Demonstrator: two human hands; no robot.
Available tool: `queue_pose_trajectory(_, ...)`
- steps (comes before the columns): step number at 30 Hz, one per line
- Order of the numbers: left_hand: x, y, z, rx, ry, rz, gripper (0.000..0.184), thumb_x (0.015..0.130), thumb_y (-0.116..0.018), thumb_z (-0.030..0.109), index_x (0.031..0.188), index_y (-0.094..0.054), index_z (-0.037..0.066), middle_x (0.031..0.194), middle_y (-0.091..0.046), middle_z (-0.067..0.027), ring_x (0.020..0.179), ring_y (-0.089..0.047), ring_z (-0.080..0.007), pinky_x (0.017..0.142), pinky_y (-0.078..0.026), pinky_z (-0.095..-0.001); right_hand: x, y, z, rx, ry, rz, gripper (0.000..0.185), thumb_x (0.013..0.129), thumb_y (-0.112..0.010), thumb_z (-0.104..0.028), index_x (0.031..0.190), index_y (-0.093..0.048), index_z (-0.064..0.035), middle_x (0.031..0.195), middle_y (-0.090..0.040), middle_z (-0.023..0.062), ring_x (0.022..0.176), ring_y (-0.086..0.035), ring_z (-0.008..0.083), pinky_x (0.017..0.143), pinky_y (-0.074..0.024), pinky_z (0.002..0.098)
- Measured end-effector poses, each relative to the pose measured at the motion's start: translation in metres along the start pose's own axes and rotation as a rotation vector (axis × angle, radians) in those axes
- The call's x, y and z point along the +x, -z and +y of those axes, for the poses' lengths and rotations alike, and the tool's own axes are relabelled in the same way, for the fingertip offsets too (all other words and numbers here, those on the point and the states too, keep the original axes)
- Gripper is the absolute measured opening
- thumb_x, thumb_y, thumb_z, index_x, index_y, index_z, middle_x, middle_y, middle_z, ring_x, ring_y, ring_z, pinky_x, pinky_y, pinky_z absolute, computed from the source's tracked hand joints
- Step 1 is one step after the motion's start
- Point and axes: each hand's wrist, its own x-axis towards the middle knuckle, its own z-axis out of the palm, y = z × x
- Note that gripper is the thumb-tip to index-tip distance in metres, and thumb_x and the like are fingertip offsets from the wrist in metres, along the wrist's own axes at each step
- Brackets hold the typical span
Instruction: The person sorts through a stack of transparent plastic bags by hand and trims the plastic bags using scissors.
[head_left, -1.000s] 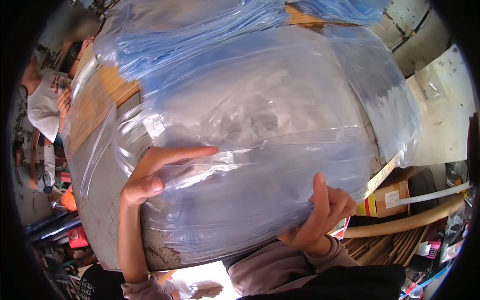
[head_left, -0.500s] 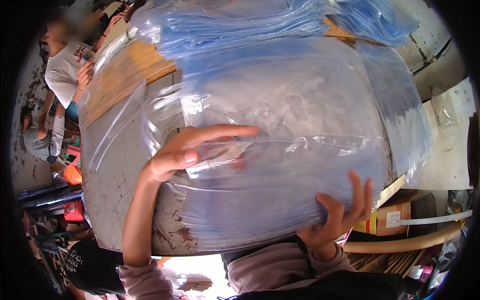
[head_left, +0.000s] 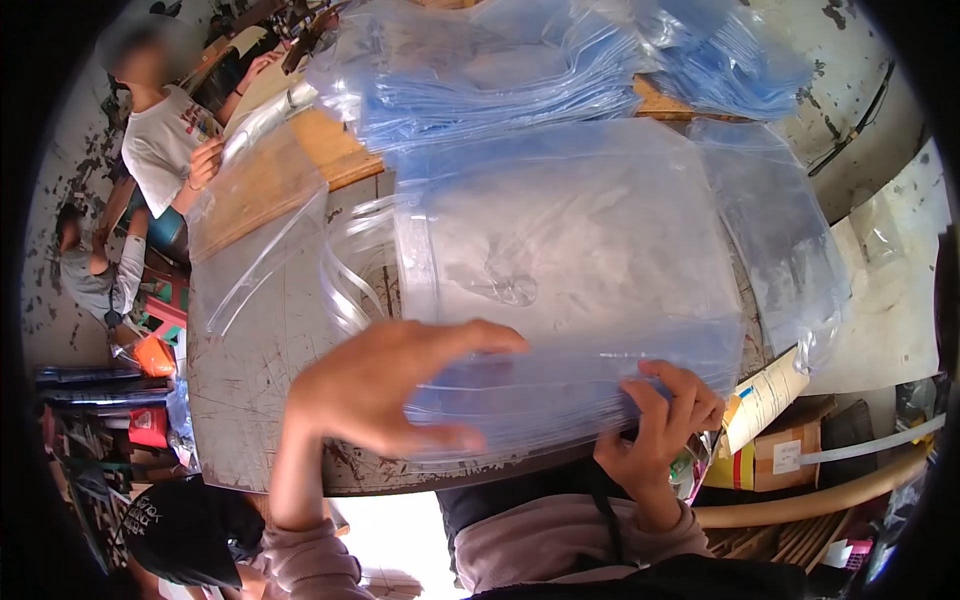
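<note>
A stack of clear, bluish plastic sheets (head_left: 590, 250) lies in front of me, its loose layers bunched along the near edge. Over its near left corner my left hand (head_left: 375, 385) is spread, thumb and fingers apart, slightly blurred by motion. My right hand (head_left: 665, 420) is at the near right edge, with bent fingertips on top of the sheets and the thumb lower down, closed around the edge. How many layers it grips I cannot tell. Clear plastic strips (head_left: 350, 270) curl out beside the stack's left side.
Larger piles of blue-tinted plastic (head_left: 490, 90) lie at the back of the worn table (head_left: 250, 380). Another sheet pile (head_left: 775, 230) hangs at the right. A cardboard box (head_left: 785, 455) stands below right. A person in a white shirt (head_left: 165, 145) handles plastic at far left.
The upper sheet's raised fold has come down toward the near edge. My left hand has moved nearer me and opened wider; my right hand's raised fingers have curled onto the sheets' edge.
</note>
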Motion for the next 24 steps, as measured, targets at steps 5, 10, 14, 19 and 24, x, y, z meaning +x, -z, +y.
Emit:
queue_pose_trajectory(5,-0.006,-0.079,0.038,0.788,0.021,0.342,0.081,0.067,-0.073,0.041,0.131,-0.041,0.004,0.121,-0.053,-0.0209,0.11,-0.054,-0.0355,0.094,-0.041,-0.0435,0.017,0.01,0.045,0.045,0.227,0.419,0.05,0.06,-0.061,-0.024,0.108,-0.055,-0.0119,0.118,-0.05,0.0131,0.12,-0.036,0.0393,0.099,-0.0171,0.057)
queue_pose_trajectory(10,0.006,-0.122,0.009,1.207,0.039,0.599,0.051,0.077,-0.058,0.019,0.126,-0.048,0.006,0.122,-0.052,-0.0199,0.11,-0.053,-0.0327,0.09,-0.043,-0.0386,0.035,0.033,0.077,0.229,0.039,-0.182,0.045,0.065,-0.065,-0.018,0.108,-0.056,-0.012,0.116,-0.049,0.0165,0.115,-0.045,0.0365,0.095,-0.0311,0.0589)
queue_pose_trajectory(14,0.005,-0.128,0.004,1.152,0.034,0.734,0.044,0.078,-0.052,0.011,0.122,-0.053,0.007,0.119,-0.054,-0.0149,0.108,-0.055,-0.0274,0.085,-0.045,-0.0365,0.016,0.032,0.087,0.06,0.282,-0.163,0.037,0.062,-0.066,-0.008,0.098,-0.058,-0.0085,0.107,-0.053,0.0145,0.105,-0.052,0.0332,0.092,-0.0355,0.0566)
queue_pose_trajectory(19,-0.013,-0.121,0.003,1.168,0.067,0.746,0.037,0.079,-0.054,0.018,0.115,-0.058,0.013,0.112,-0.057,-0.004,0.1,-0.056,-0.0155,0.079,-0.041,-0.0317,-0.01,0.051,0.056,-0.064,0.498,0.013,0.014,0.069,-0.061,-0.005,0.082,-0.06,-0.0065,0.088,-0.057,0.0079,0.078,-0.059,0.025,0.068,-0.0484,0.0422)
queue_pose_trajectory(24,-0.034,-0.113,-0.02,1.25,-0.062,0.731,0.031,0.079,-0.057,0.021,0.109,-0.061,0.023,0.107,-0.06,0.004,0.099,-0.057,-0.0078,0.092,-0.033,-0.0393,-0.054,0.084,0.012,-0.004,0.672,-0.056,0.011,0.076,-0.056,-0.011,0.082,-0.065,-0.0082,0.078,-0.059,0.0023,0.067,-0.057,0.0145,0.062,-0.0483,0.0308)
